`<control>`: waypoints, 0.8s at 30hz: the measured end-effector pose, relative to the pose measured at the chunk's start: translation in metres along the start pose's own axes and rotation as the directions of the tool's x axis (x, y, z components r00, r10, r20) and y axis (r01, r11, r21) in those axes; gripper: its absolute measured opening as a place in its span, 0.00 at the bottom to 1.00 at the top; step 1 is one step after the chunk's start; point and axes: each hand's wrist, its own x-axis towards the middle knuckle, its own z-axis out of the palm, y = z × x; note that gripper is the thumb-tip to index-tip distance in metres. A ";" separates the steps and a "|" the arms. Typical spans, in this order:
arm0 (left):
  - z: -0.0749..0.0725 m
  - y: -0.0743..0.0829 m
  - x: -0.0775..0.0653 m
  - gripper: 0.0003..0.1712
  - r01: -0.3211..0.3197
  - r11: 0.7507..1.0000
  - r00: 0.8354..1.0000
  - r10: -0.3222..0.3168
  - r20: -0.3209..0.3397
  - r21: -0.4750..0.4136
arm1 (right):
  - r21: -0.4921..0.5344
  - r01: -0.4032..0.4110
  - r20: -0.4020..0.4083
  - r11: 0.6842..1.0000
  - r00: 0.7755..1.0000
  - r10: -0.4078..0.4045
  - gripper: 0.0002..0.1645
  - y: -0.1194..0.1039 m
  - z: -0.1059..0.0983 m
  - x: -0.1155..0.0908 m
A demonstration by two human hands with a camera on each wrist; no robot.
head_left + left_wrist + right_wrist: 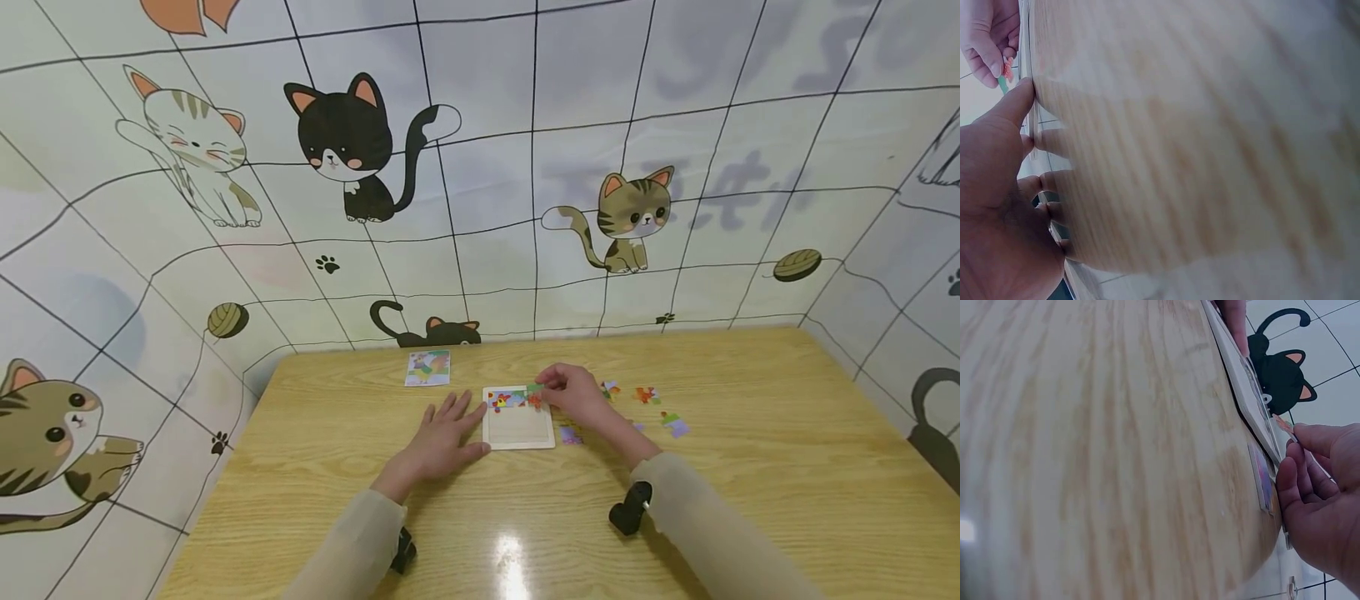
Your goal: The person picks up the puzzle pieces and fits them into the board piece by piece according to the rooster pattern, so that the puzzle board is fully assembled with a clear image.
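Observation:
A square white puzzle tray (517, 447) lies on the table, with joined colourful pieces (506, 399) along its upper left. My right hand (573, 393) pinches a green and red jigsaw piece (534, 395) between thumb and fingers over the tray's upper right corner. In the right wrist view that piece (1284, 424) is tilted, held by its edge. My left hand (442, 442) lies with fingers spread on the table, thumb and fingertips touching the tray's left side. In the left wrist view the left hand (1007, 200) has straight fingers against the tray edge.
A small picture card (428, 367) lies behind the left hand. Loose jigsaw pieces sit right of the tray: a purple one (571, 435), an orange one (647, 395), a green and lilac one (675, 423). A cat-print wall covering (495, 275) stands behind the wooden table (750, 433).

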 end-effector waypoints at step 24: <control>0.000 0.001 0.001 0.39 -0.005 1.000 1.000 0.005 -0.012 -0.011 | -0.084 0.009 -0.065 0.996 0.998 -0.015 0.08 0.007 0.014 0.004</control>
